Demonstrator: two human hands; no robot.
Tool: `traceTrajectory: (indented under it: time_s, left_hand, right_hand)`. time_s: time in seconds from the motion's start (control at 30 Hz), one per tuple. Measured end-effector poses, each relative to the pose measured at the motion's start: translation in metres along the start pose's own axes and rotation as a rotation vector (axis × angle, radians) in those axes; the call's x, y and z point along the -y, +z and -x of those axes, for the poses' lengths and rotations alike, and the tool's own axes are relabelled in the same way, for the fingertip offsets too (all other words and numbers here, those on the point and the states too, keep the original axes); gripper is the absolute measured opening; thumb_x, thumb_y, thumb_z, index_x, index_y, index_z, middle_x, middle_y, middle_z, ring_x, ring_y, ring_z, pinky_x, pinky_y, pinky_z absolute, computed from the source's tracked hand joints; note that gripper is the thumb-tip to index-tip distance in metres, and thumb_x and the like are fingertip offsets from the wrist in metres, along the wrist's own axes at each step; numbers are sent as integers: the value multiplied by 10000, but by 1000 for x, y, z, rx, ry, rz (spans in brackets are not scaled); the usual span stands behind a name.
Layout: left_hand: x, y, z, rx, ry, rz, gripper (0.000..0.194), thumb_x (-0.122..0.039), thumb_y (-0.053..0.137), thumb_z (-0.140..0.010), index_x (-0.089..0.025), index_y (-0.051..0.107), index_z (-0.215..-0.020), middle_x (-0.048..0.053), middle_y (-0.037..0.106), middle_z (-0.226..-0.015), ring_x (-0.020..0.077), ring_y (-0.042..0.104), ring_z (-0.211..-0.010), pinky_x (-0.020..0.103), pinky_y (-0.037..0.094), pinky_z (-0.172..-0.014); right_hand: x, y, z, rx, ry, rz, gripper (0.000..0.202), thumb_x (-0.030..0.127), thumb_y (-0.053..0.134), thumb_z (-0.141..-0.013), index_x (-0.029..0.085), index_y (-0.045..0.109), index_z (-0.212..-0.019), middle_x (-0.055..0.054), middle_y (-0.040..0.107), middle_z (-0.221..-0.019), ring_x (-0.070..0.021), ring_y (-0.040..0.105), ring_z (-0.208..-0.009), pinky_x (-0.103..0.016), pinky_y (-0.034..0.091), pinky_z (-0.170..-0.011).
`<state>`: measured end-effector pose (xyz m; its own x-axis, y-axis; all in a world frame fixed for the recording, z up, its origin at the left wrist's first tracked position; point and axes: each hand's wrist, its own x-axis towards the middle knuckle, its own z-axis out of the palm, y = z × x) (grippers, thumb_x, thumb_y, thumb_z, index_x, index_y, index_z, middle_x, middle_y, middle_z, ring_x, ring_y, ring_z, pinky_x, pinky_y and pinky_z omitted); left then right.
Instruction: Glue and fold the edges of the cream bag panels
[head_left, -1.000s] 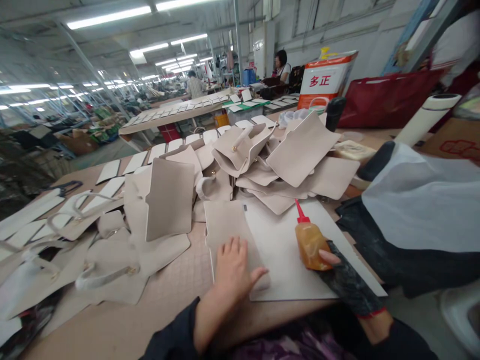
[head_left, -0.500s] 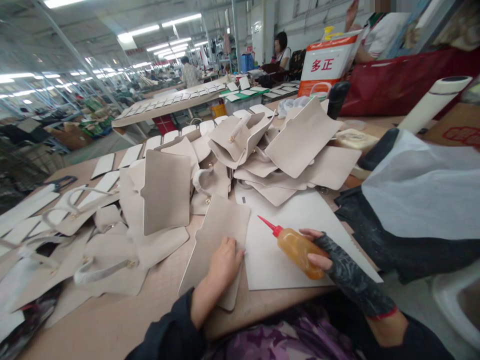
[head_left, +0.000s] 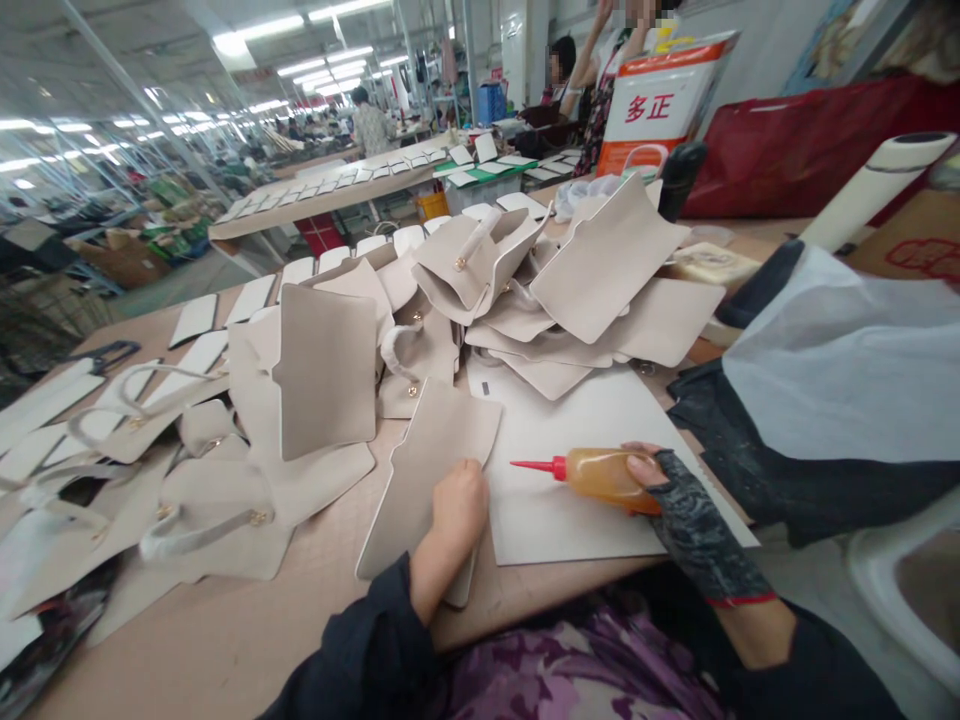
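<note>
My left hand (head_left: 459,505) is closed on the right edge of a beige panel (head_left: 427,465), which lies near the table's front edge with its right side lifted a little. In my right hand (head_left: 651,478), in a dark patterned fingerless sleeve, is a glue bottle (head_left: 604,476) of amber liquid. Its red nozzle points left, toward the panel, without touching it. Beneath the bottle lies a white board (head_left: 570,530). Another beige panel (head_left: 328,370) stands tilted to the left of my hands.
Beige bag pieces with handles (head_left: 199,500) cover the left side. More pieces (head_left: 607,260) are heaped behind the board. At the right are a white bottle (head_left: 874,190), a white sheet (head_left: 840,360) and black material (head_left: 750,460). People are in the background.
The glue bottle has swung from tilted to nearly level, its nozzle lower. My left hand's fingers have closed on the panel's edge, and that edge has risen slightly. A background person has shifted left.
</note>
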<state>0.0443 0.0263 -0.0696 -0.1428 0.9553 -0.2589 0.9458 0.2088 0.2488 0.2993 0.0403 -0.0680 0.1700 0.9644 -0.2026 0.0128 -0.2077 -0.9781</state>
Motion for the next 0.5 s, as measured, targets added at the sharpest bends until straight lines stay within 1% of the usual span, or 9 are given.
traceTrajectory:
  time_s: [0.07, 0.13, 0.2, 0.33, 0.5]
  left_hand:
    - [-2, 2, -3, 30, 19, 123, 218, -134, 437, -823, -142, 646, -886, 93, 689, -879, 208, 649, -849, 267, 444, -699]
    - [-4, 4, -4, 34, 31, 233, 253, -121, 448, -797, -149, 661, -930, 67, 704, -862, 179, 649, -824, 243, 442, -698]
    - [-4, 6, -4, 21, 31, 330, 312, -100, 436, -780, -132, 665, -989, 71, 711, -871, 173, 648, -816, 240, 445, -703]
    - [-4, 5, -6, 40, 44, 444, 338, -87, 438, -757, -103, 688, -983, 82, 719, -840, 189, 649, -802, 255, 453, -709]
    - [-3, 3, -8, 60, 71, 501, 361, -85, 422, -773, -111, 698, -1004, 79, 731, -899, 188, 659, -847, 256, 467, -761]
  right_hand:
    - [4, 2, -4, -11, -74, 84, 418, 529, 613, -724, 217, 584, -1000, -81, 584, -976, -264, 590, -837, -358, 537, -577]
    - [5, 4, -7, -33, -182, 194, 411, 536, 595, -742, 217, 579, -1001, -77, 583, -975, -262, 576, -879, -404, 528, -716]
    - [6, 4, -9, -45, -254, 271, 401, 539, 582, -755, 218, 572, -995, -76, 586, -968, -261, 571, -887, -439, 495, -799]
    - [7, 6, -10, -54, -323, 346, 399, 546, 548, -783, 212, 559, -1003, -81, 587, -960, -254, 575, -855, -432, 489, -775]
    - [8, 14, -15, -103, -486, 438, 368, 522, 518, -824, 212, 546, -1022, -86, 594, -976, -253, 569, -899, -430, 477, -827]
